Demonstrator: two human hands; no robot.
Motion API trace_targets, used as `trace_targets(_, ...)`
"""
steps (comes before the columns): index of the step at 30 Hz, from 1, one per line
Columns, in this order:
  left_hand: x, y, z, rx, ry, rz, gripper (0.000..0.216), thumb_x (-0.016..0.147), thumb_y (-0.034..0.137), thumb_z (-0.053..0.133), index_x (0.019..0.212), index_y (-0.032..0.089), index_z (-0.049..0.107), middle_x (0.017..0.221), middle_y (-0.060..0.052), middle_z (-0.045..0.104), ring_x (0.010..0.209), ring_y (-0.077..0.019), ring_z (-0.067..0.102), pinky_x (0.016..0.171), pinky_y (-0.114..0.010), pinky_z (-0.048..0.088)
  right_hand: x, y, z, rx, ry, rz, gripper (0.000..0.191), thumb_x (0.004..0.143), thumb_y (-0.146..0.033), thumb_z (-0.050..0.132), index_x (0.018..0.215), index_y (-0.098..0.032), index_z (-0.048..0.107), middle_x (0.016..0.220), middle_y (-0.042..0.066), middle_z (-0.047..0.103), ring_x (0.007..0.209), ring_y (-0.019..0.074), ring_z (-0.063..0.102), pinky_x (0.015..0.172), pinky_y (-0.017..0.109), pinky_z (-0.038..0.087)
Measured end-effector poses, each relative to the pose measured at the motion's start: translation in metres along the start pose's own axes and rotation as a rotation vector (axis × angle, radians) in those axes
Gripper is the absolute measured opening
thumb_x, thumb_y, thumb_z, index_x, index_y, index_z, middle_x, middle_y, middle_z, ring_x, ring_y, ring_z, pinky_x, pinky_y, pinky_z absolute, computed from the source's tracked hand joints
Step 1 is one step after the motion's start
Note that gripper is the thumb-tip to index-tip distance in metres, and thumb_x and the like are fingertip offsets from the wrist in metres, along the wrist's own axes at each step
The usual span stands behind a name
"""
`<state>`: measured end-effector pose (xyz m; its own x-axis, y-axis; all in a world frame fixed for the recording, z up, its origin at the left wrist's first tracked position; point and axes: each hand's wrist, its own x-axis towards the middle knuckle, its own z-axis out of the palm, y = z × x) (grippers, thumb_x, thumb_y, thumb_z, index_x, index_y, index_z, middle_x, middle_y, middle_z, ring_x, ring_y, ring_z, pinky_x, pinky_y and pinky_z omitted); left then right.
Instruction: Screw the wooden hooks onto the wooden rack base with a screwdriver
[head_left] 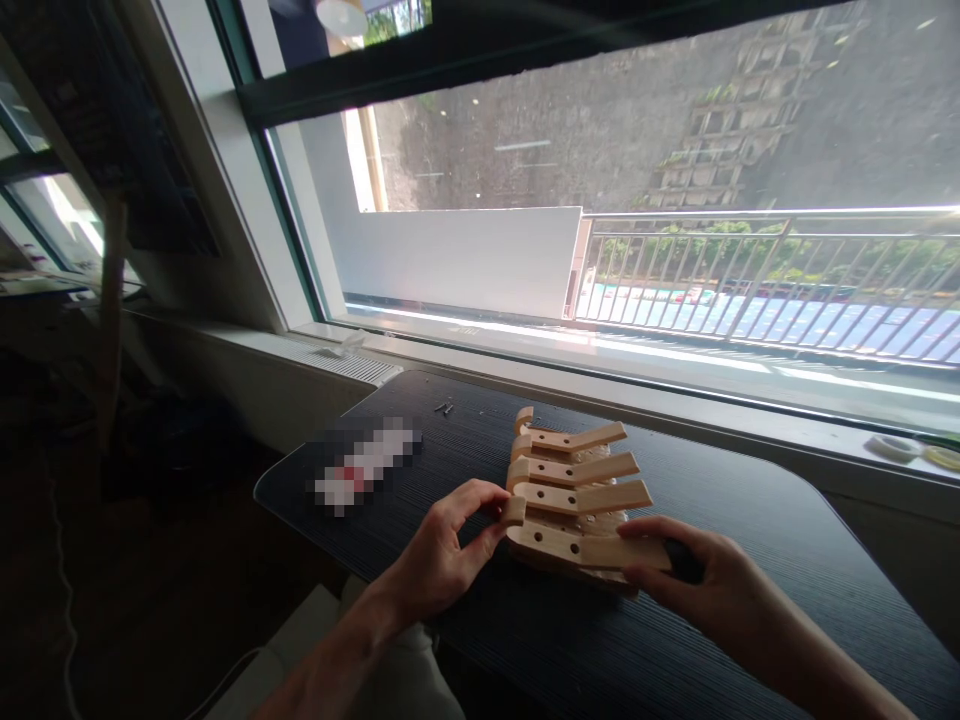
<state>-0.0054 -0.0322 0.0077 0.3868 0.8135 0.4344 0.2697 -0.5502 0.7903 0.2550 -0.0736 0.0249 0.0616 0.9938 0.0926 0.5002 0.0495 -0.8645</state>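
Several pale wooden hooks, each with two dark holes and a curled left end, lie side by side across a brown wooden board (611, 590) on the table. My left hand (454, 545) pinches the curled left end of the nearest wooden hook (551, 542) between thumb and fingers. At that hook's straight right end, my right hand (694, 565) closes its thumb and fingers around the tip. Beyond it, another wooden hook (581, 498) rests untouched, its straight end angled upward. Much of the board is hidden beneath the hooks.
The dark table (750, 520) reaches to the window sill (675, 410). A few small screws (444, 408) lie near its far left edge. A blurred-out flat item (367, 465) sits left of my left hand. Rolls of tape (892, 447) rest on the sill at right.
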Motion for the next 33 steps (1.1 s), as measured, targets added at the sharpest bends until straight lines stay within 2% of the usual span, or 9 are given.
trace_targets(3, 0.0, 0.001, -0.001, -0.005, -0.008, 0.005, 0.02, 0.084, 0.02, 0.052, 0.103, 0.017, 0.058, 0.098, -0.006, 0.062, 0.091, -0.0169, 0.059, 0.083, -0.028, 0.05, 0.005, 0.003, -0.006, -0.081, -0.072, -0.012, 0.033, 0.066, -0.043, 0.066, 0.087, -0.018, 0.07, 0.069, 0.001, 0.066, 0.06, 0.0163, 0.059, 0.055, 0.024, 0.047)
trace_targets(6, 0.0, 0.002, -0.001, -0.006, -0.013, 0.005, 0.019, 0.084, 0.019, 0.053, 0.102, 0.017, 0.058, 0.097, -0.005, 0.062, 0.09, -0.0164, 0.059, 0.083, -0.027, 0.049, 0.01, 0.009, -0.011, -0.119, -0.153, -0.021, 0.035, 0.071, -0.044, 0.064, 0.093, -0.018, 0.069, 0.079, 0.004, 0.069, 0.07, 0.0192, 0.062, 0.063, 0.026, 0.049)
trace_targets(10, 0.0, 0.001, -0.001, -0.002, -0.018, 0.005, 0.019, 0.084, 0.019, 0.053, 0.103, 0.017, 0.057, 0.098, -0.005, 0.061, 0.092, -0.0164, 0.058, 0.084, -0.027, 0.049, 0.015, 0.014, -0.013, -0.121, -0.162, -0.032, 0.037, 0.073, -0.045, 0.063, 0.097, -0.018, 0.068, 0.086, 0.006, 0.07, 0.081, 0.0231, 0.063, 0.07, 0.029, 0.05)
trace_targets(21, 0.002, -0.003, 0.001, 0.007, -0.033, -0.008, 0.019, 0.086, 0.019, 0.052, 0.104, 0.018, 0.056, 0.1, -0.004, 0.06, 0.094, -0.0155, 0.057, 0.086, -0.026, 0.047, 0.017, 0.013, -0.015, -0.18, -0.238, -0.049, 0.039, 0.075, -0.049, 0.06, 0.097, -0.018, 0.068, 0.086, 0.004, 0.07, 0.073, 0.0201, 0.062, 0.062, 0.025, 0.049)
trace_targets(27, -0.001, 0.002, 0.002, 0.023, -0.046, -0.021, 0.021, 0.085, 0.019, 0.053, 0.106, 0.018, 0.056, 0.101, -0.004, 0.061, 0.094, -0.0149, 0.058, 0.086, -0.026, 0.048, 0.018, 0.012, -0.016, -0.227, -0.182, -0.077, 0.038, 0.072, -0.049, 0.062, 0.092, -0.018, 0.071, 0.07, 0.002, 0.068, 0.063, 0.0176, 0.06, 0.055, 0.023, 0.047)
trace_targets(30, 0.001, -0.001, -0.009, 0.09, -0.024, -0.02, 0.028, 0.084, 0.019, 0.055, 0.111, 0.02, 0.054, 0.105, -0.004, 0.061, 0.093, -0.0141, 0.059, 0.085, -0.025, 0.05, 0.019, 0.012, -0.016, -0.236, -0.176, -0.083, 0.037, 0.071, -0.048, 0.062, 0.091, -0.019, 0.071, 0.066, 0.001, 0.068, 0.06, 0.0166, 0.059, 0.054, 0.023, 0.046)
trace_targets(33, 0.019, -0.018, -0.038, 0.318, 0.142, -0.049, 0.024, 0.086, 0.023, 0.052, 0.108, 0.019, 0.056, 0.103, -0.003, 0.063, 0.093, -0.0135, 0.06, 0.086, -0.024, 0.049, 0.02, 0.015, -0.015, -0.219, -0.172, -0.075, 0.039, 0.07, -0.048, 0.063, 0.092, -0.018, 0.072, 0.067, 0.002, 0.068, 0.06, 0.0177, 0.06, 0.054, 0.023, 0.047)
